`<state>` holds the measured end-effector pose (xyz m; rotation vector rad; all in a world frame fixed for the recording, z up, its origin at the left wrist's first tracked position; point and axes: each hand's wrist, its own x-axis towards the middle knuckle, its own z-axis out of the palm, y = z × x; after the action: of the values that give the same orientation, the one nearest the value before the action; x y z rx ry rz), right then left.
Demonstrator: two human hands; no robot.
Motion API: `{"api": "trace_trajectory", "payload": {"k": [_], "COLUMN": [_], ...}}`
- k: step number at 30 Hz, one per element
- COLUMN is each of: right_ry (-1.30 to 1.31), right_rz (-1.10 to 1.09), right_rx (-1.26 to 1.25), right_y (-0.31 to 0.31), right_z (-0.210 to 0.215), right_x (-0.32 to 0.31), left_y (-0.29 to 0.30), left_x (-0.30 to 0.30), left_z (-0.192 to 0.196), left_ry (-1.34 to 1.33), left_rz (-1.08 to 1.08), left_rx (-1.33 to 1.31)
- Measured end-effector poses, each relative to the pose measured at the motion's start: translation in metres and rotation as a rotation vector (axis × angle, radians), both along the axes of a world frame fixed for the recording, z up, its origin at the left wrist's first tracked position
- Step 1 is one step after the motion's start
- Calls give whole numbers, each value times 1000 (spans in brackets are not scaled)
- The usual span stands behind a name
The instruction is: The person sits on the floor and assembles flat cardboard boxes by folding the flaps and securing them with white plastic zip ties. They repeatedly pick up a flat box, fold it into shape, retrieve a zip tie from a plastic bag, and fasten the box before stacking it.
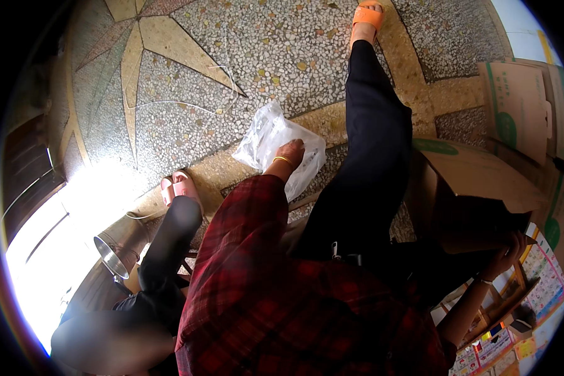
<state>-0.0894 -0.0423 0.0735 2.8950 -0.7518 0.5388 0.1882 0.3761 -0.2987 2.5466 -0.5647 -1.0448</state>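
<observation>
My left hand [290, 153] is closed on a clear plastic bag [263, 135], its fist gathering the crumpled film low over the floor. A bangle circles that wrist, below a red plaid sleeve. Out to the right, my right hand [511, 254] curls its fingers round the shadowed edge of an open cardboard box [476, 172]. The inside of that box is dark, and its contents cannot be made out. My leg in dark trousers stretches forward between the bag and the box, with an orange slipper [366, 19] on the foot.
More cardboard boxes [520, 109] stand at the right. A thin white strap [175, 103] lies on the speckled stone floor [282, 56]. At the left sits another person [160, 269] in dark clothes and pink slippers, beside a metal bucket [116, 250]. Printed sheets [545, 266] show at lower right.
</observation>
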Motion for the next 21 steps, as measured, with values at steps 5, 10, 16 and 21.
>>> {"api": "trace_trajectory", "payload": {"k": [5,10,16,21], "right_ry": [-29,-71,-90,-239], "right_rz": [-45,-97,-49,22], "right_rx": [-45,-59,-107,-41], "right_y": [7,16,23,26], "right_z": [1,3,9,7], "right_x": [-13,-25,-31,-43], "left_y": [16,29,50,44], "left_x": [1,-3,-2,17], "left_z": [11,20,54,115], "left_ry": [222,337,279,207], "left_rz": [129,126,48,252], "left_rx": [-123,-84,-252,-429]}}
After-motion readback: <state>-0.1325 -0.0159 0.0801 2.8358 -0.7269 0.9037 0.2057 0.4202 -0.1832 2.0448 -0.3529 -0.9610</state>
